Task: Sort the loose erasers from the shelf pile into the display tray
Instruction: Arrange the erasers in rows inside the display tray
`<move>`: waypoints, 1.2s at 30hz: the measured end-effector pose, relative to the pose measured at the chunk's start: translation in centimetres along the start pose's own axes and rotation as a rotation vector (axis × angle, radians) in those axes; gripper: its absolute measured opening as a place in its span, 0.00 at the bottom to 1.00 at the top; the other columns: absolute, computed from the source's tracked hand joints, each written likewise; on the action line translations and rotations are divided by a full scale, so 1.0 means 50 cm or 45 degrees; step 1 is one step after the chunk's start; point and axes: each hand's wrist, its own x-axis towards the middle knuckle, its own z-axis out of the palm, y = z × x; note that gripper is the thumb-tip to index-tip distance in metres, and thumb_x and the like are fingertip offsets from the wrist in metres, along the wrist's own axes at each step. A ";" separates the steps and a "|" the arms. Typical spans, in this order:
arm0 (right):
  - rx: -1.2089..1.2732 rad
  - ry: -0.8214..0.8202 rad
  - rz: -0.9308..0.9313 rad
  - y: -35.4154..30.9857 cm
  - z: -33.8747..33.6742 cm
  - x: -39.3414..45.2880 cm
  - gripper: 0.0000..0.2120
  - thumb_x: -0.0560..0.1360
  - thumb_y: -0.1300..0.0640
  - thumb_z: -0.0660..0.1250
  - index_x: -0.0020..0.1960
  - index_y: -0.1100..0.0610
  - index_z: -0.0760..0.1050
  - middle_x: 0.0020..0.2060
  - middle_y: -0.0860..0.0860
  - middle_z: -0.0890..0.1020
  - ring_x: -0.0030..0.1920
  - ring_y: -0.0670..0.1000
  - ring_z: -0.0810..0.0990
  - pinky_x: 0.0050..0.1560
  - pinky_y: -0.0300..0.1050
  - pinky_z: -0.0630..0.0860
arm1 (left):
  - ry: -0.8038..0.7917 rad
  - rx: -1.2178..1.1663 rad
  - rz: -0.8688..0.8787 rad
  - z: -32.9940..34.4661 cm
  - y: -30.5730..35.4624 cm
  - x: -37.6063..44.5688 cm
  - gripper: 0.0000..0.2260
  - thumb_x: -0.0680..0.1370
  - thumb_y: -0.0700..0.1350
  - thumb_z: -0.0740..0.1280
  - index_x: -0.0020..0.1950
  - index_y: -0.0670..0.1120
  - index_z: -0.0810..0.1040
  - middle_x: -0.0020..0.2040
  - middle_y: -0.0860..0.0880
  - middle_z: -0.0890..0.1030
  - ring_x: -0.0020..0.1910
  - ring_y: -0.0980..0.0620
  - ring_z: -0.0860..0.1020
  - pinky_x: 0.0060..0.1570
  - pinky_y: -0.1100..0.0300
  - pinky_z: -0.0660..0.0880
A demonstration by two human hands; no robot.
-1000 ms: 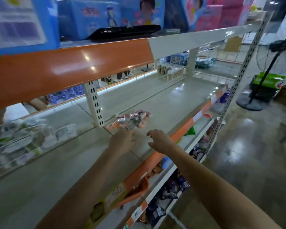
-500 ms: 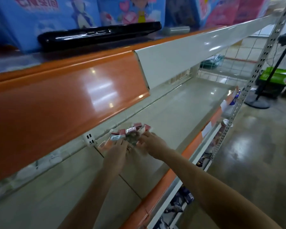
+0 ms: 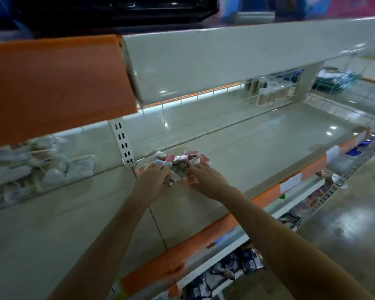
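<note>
You're reaching across a pale grey shop shelf (image 3: 236,148) with an orange front strip, polished floor to its right. Beside the slotted upright (image 3: 122,144), a heap of wrapped erasers (image 3: 178,159) lies jumbled, long axes every way. Your left hand (image 3: 152,178) and right hand (image 3: 204,178) touch the heap's near edge; blur hides whether your fingers grip.

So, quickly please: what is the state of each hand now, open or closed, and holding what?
Left hand: on the pile of erasers, fingers hidden; its grip cannot be told.
Right hand: at the pile's near edge, fingers hidden; cannot be told.
</note>
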 end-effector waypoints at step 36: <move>1.642 -0.527 -0.525 -0.607 0.100 -0.188 0.15 0.70 0.74 0.67 0.51 0.59 0.72 0.48 0.49 0.82 0.46 0.44 0.80 0.44 0.35 0.75 | 0.679 -1.620 -1.252 -0.376 -0.027 -0.702 0.06 0.77 0.33 0.63 0.51 0.41 0.73 0.39 0.46 0.81 0.36 0.53 0.81 0.37 0.63 0.78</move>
